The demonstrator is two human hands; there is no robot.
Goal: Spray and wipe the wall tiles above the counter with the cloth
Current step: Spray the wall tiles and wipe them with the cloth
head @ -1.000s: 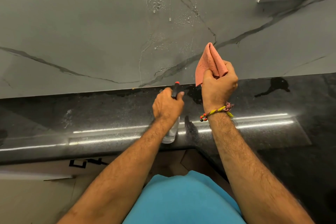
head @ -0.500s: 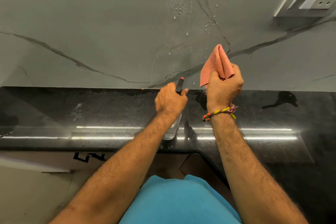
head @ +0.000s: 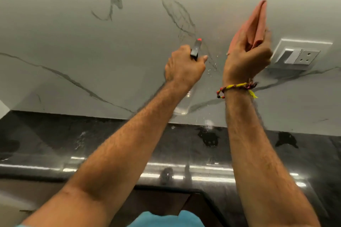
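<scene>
Two bare arms reach up from the blue shirt (head: 166,220) at the bottom, over the dark counter (head: 55,143), to the wall. The counter looks wet and shiny, with dark wet patches near the back edge. The left hand (head: 184,69) has its fingers curled tight round the neck of the spray bottle (head: 196,48), and the red tip points up at the grey wall tiles (head: 73,33). The clear body of the bottle hangs below the hand and is hard to see. The right hand (head: 247,57) is closed round the bunched pink cloth (head: 256,24), which sticks up above the fist, close to the wall; I cannot tell if it touches. A yellow and red string band (head: 236,87) is on that wrist. Just beside the right hand, on the wall, is a white switch and socket plate (head: 302,52). That is the big worry: spray or a wet cloth could get water into the socket, because it is so near. Drops could also run down the tiles onto the counter and leave streaks if the cloth does not catch them. A few small drops sit on the wall between the hands. Compared with a moment ago, both hands are higher up the wall, the view has tipped upward, and the socket now sits right next to the cloth hand.
</scene>
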